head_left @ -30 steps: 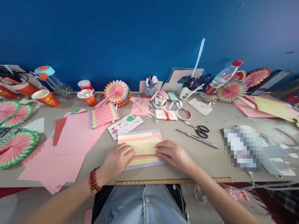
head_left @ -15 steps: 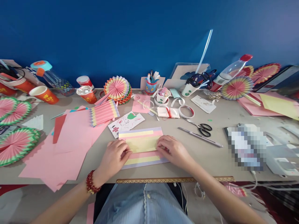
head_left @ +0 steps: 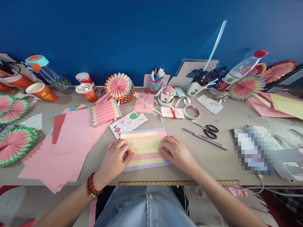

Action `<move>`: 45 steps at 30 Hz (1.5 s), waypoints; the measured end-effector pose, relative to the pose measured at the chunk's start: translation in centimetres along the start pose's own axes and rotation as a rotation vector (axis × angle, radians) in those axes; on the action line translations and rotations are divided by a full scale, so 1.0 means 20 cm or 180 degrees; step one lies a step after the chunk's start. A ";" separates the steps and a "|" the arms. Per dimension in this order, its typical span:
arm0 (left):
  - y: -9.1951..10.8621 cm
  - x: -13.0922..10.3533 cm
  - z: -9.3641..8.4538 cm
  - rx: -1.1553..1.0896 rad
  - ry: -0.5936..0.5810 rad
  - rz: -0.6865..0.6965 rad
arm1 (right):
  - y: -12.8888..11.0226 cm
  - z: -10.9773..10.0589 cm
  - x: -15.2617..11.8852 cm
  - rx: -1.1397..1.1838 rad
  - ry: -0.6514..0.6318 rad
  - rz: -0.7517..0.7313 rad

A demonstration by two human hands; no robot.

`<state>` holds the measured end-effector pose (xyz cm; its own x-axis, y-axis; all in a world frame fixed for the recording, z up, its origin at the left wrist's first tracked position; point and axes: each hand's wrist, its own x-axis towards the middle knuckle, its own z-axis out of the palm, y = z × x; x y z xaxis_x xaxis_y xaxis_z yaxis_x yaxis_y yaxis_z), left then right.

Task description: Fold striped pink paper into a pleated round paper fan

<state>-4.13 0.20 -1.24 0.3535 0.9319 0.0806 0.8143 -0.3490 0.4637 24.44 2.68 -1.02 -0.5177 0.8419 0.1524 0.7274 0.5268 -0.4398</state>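
Observation:
A pale yellow paper strip [head_left: 145, 145] lies across the middle of a pink paper sheet [head_left: 148, 156] edged with narrower yellow and lavender bands. My left hand [head_left: 115, 157], a dark red beaded bracelet [head_left: 93, 185] at its wrist, pinches the strip's left end between thumb and fingers. At the opposite end, my right hand [head_left: 176, 154] has its fingers closed on the strip. Part of the sheet is hidden under both hands. Touching distance behind it is a white card with drawings [head_left: 127, 123].
Black-handled scissors [head_left: 210, 130] and a slim knife-like tool [head_left: 205, 138] lie right of the sheet. Pink papers [head_left: 71, 135] and a pleated striped sheet [head_left: 105, 113] spread left. Tape rolls [head_left: 198, 111], cups [head_left: 41, 93] and paper rosettes [head_left: 118, 85] line the back.
The view has shifted slightly, so objects on the right appear further right. Both hands and the yellow strip hold nearly the same position on the sheet.

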 end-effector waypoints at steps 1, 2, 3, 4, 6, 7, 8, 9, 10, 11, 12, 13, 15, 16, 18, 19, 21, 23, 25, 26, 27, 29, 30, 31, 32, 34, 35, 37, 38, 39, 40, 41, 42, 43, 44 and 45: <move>0.00 0.00 0.00 -0.0009 -0.0004 -0.0014 | 0.00 0.00 0.00 0.0011 -0.0010 0.0000; 0.00 0.00 0.00 -0.0020 -0.0019 -0.0022 | 0.00 0.00 0.00 0.0034 -0.0020 0.0002; -0.01 0.00 0.00 -0.0034 -0.0036 -0.0024 | 0.00 0.00 0.00 0.0065 -0.0028 0.0006; -0.01 0.00 0.00 -0.0050 -0.0046 -0.0021 | 0.01 0.00 0.00 0.0100 -0.0032 0.0010; -0.01 0.00 -0.01 -0.0093 -0.0075 -0.0005 | 0.01 0.00 0.00 0.0168 -0.0035 0.0021; -0.01 0.01 -0.02 -0.0118 -0.0093 0.0008 | 0.02 0.00 0.00 0.0194 -0.0038 0.0026; -0.01 0.01 -0.02 -0.0139 -0.0114 0.0015 | 0.02 0.00 -0.01 0.0215 -0.0036 0.0033; 0.00 0.01 -0.02 -0.0150 -0.0137 0.0012 | 0.02 0.01 -0.01 0.0233 -0.0036 0.0034; 0.00 0.00 -0.03 -0.0154 -0.0158 0.0002 | 0.03 0.01 -0.01 0.0247 -0.0031 0.0038; 0.00 0.00 -0.03 -0.0153 -0.0163 -0.0009 | 0.03 0.01 -0.01 0.0259 -0.0029 0.0041; 0.00 0.00 -0.03 -0.0153 -0.0157 -0.0017 | 0.03 0.01 -0.01 0.0272 -0.0030 0.0043; 0.00 0.00 -0.03 -0.0157 -0.0147 -0.0020 | 0.03 0.01 -0.01 0.0285 -0.0036 0.0044; -0.01 0.00 -0.02 -0.0184 -0.0116 -0.0011 | 0.04 0.01 -0.01 0.0311 -0.0052 0.0044; -0.01 -0.01 -0.02 -0.0199 -0.0101 -0.0006 | 0.04 0.01 -0.01 0.0322 -0.0059 0.0045; -0.01 -0.01 -0.02 -0.0226 -0.0089 -0.0001 | 0.04 0.02 -0.01 0.0337 -0.0062 0.0040; -0.01 -0.01 -0.01 -0.0237 -0.0087 0.0001 | 0.04 0.02 -0.01 0.0335 -0.0059 0.0042; -0.02 -0.02 -0.01 -0.0249 -0.0081 0.0001 | 0.05 0.02 -0.01 0.0323 -0.0040 0.0041; -0.02 -0.02 -0.01 -0.0252 -0.0068 -0.0001 | 0.05 0.02 -0.01 0.0312 -0.0015 0.0029; -0.03 -0.02 -0.01 -0.0247 -0.0044 -0.0013 | 0.05 0.02 0.00 0.0311 0.0006 0.0014; -0.03 -0.02 0.00 -0.0249 -0.0036 -0.0019 | 0.05 0.02 0.00 0.0312 0.0014 0.0011; -0.03 -0.02 0.00 -0.0254 -0.0028 -0.0025 | 0.05 0.02 0.00 0.0313 0.0017 0.0008; -0.03 -0.03 0.00 -0.0270 -0.0003 -0.0035 | 0.05 0.02 0.00 0.0321 0.0018 0.0005; -0.03 -0.03 0.00 -0.0278 0.0010 -0.0037 | 0.05 0.02 0.00 0.0330 0.0013 0.0003; -0.03 -0.03 0.00 -0.0280 0.0025 -0.0039 | 0.05 0.02 0.00 0.0340 0.0008 0.0002; -0.03 -0.03 0.00 -0.0278 0.0043 -0.0038 | 0.05 0.02 0.00 0.0349 0.0004 0.0004; -0.03 -0.03 0.00 -0.0263 0.0071 -0.0031 | 0.05 0.02 0.00 0.0365 -0.0005 0.0012; -0.03 -0.03 0.00 -0.0255 0.0078 -0.0024 | 0.05 0.02 -0.01 0.0370 -0.0009 0.0015; -0.03 -0.03 0.01 -0.0244 0.0068 -0.0013 | 0.05 0.02 -0.01 0.0374 -0.0006 0.0012; -0.03 -0.03 0.01 -0.0242 0.0057 -0.0009 | 0.05 0.02 -0.01 0.0373 -0.0001 0.0010; -0.03 -0.03 0.01 -0.0244 0.0048 -0.0012 | 0.05 0.02 -0.01 0.0373 0.0005 0.0007; -0.04 -0.03 0.01 -0.0250 0.0036 -0.0023 | 0.05 0.02 -0.01 0.0372 0.0010 0.0003; -0.04 -0.03 0.01 -0.0256 0.0027 -0.0042 | 0.05 0.02 -0.01 0.0371 0.0018 -0.0002; -0.04 -0.03 0.01 -0.0264 0.0020 -0.0061 | 0.05 0.02 -0.01 0.0371 0.0024 -0.0011; -0.04 -0.03 0.01 -0.0277 0.0012 -0.0077 | 0.05 0.02 -0.01 0.0370 0.0031 -0.0016; -0.04 -0.04 0.01 -0.0291 -0.0003 -0.0089 | 0.05 0.02 -0.01 0.0372 0.0041 -0.0023; -0.04 -0.04 0.01 -0.0304 -0.0018 -0.0091 | 0.05 0.02 -0.01 0.0373 0.0050 -0.0028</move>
<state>-5.03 -0.25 -1.79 0.3337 0.9407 0.0613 0.7765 -0.3111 0.5479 25.00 3.04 -1.91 -0.5160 0.8395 0.1701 0.6647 0.5177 -0.5387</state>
